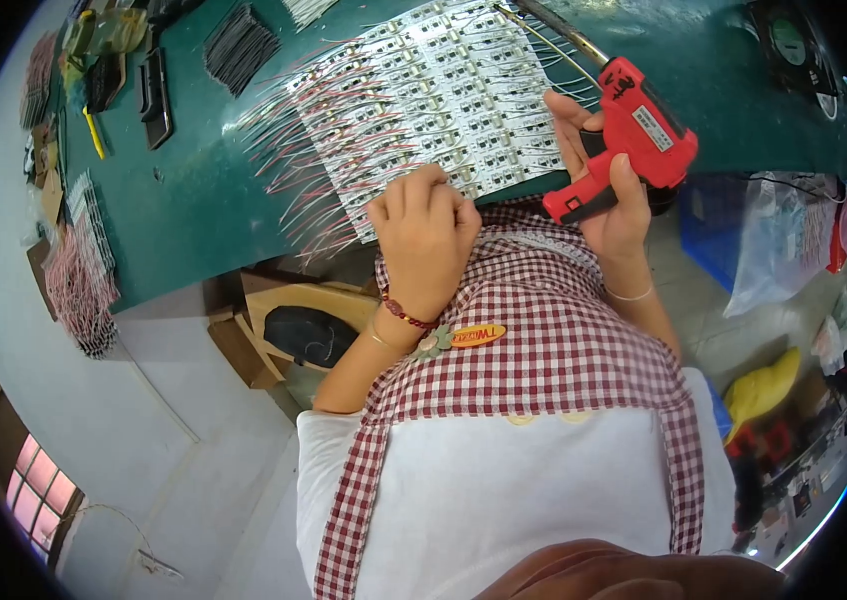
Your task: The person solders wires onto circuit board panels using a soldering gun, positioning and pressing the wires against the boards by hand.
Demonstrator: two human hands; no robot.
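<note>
My right hand (pixel 621 220) is wrapped round the grip of a red soldering gun (pixel 644 130). The gun's metal barrel points away and to the left, over the far right corner of a white panel of small circuit boards (pixel 459 95). Rows of components cover this panel. Thin red and white wires (pixel 289 165) fan out from its left side, and pale wires run across the rest. At the panel's near edge, my left hand (pixel 424 240) is closed with its fingers curled under; anything inside them is hidden.
On the green table (pixel 199 225) lie a bundle of dark wires (pixel 241 48), a black tool (pixel 155 98) and a yellow-handled tool (pixel 94 132). Bundled wired strips (pixel 84 265) overhang the left edge. A black round device (pixel 789 45) stands far right. Below are a blue bin (pixel 714 225) and cartons (pixel 244 345).
</note>
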